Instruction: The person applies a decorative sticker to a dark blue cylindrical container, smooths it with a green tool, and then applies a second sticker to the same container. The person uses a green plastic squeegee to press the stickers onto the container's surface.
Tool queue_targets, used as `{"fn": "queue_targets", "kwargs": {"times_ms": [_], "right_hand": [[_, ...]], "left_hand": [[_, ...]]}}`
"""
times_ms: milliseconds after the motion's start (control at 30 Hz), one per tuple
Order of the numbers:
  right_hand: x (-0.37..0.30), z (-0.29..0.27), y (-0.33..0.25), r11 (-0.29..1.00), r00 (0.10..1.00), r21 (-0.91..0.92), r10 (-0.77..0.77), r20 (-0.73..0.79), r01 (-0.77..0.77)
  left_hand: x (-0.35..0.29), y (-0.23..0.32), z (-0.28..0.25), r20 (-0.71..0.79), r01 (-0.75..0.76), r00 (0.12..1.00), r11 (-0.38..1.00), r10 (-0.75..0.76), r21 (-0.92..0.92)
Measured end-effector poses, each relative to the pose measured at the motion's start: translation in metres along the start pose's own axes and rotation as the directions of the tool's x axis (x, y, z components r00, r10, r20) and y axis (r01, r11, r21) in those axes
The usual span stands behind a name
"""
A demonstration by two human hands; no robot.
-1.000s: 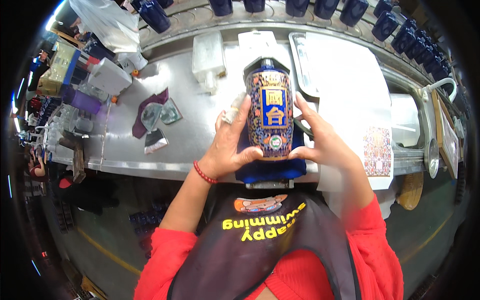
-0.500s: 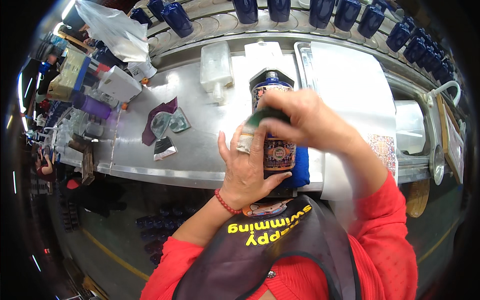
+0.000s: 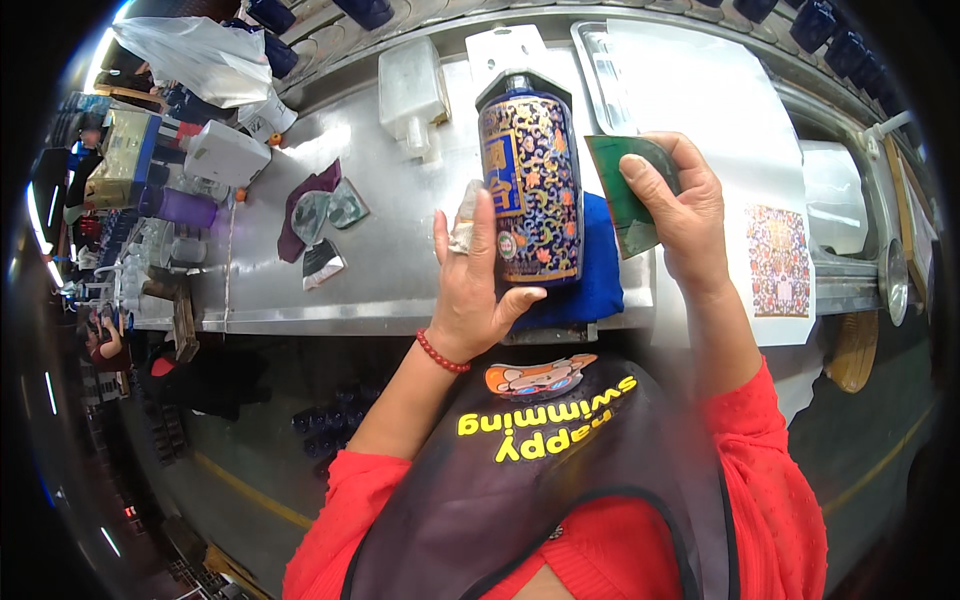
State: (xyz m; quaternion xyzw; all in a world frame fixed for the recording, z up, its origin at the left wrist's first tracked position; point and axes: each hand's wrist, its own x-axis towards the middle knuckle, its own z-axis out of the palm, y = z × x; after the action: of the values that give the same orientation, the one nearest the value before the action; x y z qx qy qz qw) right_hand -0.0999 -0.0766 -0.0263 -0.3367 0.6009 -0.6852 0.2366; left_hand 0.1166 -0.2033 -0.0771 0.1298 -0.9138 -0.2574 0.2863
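A dark blue bottle (image 3: 545, 190) lies on its back on the bench, its neck pointing away from me, wrapped in a colourful floral decal. My left hand (image 3: 468, 305) is at its lower left side, fingers stretched out and thumb spread near the bottle's base; whether it touches is hard to tell. White tape wraps one finger. To the right of the bottle, my right hand (image 3: 695, 220) pinches a flat green scraper (image 3: 625, 195) between thumb and fingers, clear of the bottle. A blue cloth (image 3: 600, 265) lies partly under the bottle.
On the right, a white sheet (image 3: 690, 90) carries one printed decal (image 3: 778, 260). A clear square bottle (image 3: 410, 90) and dark scraps (image 3: 315, 205) lie to the left on the metal bench (image 3: 400, 260). Blue bottles (image 3: 850, 55) stand along the far conveyor.
My right hand has moved off the bottle to the right, carrying the scraper. The decal now shows uncovered. My left hand has shifted slightly left and down.
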Motion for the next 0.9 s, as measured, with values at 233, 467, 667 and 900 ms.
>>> {"fn": "queue_targets", "kwargs": {"times_ms": [233, 467, 667, 900], "right_hand": [[-0.020, 0.002, 0.018, 0.977, 0.985, 0.128, 0.167, 0.045, -0.171], [-0.023, -0.004, 0.019, 0.987, 0.991, 0.096, 0.129, 0.021, -0.131], [-0.041, -0.010, 0.010, 0.928, 0.988, -0.340, -0.143, 0.052, 0.152], [-0.077, -0.004, 0.014, 0.526, 0.818, -0.630, -0.306, 0.487, 0.572]], "left_hand": [[0.009, 0.026, -0.017, 0.108, -0.151, 0.987, 0.924, 0.121, 0.352], [0.017, 0.045, -0.019, 0.173, -0.207, 0.975, 0.864, 0.142, 0.459], [0.019, 0.041, -0.027, 0.158, -0.182, 0.978, 0.932, 0.138, 0.313], [0.012, 0.028, -0.021, 0.092, -0.161, 0.986, 0.944, 0.140, 0.289]]}}
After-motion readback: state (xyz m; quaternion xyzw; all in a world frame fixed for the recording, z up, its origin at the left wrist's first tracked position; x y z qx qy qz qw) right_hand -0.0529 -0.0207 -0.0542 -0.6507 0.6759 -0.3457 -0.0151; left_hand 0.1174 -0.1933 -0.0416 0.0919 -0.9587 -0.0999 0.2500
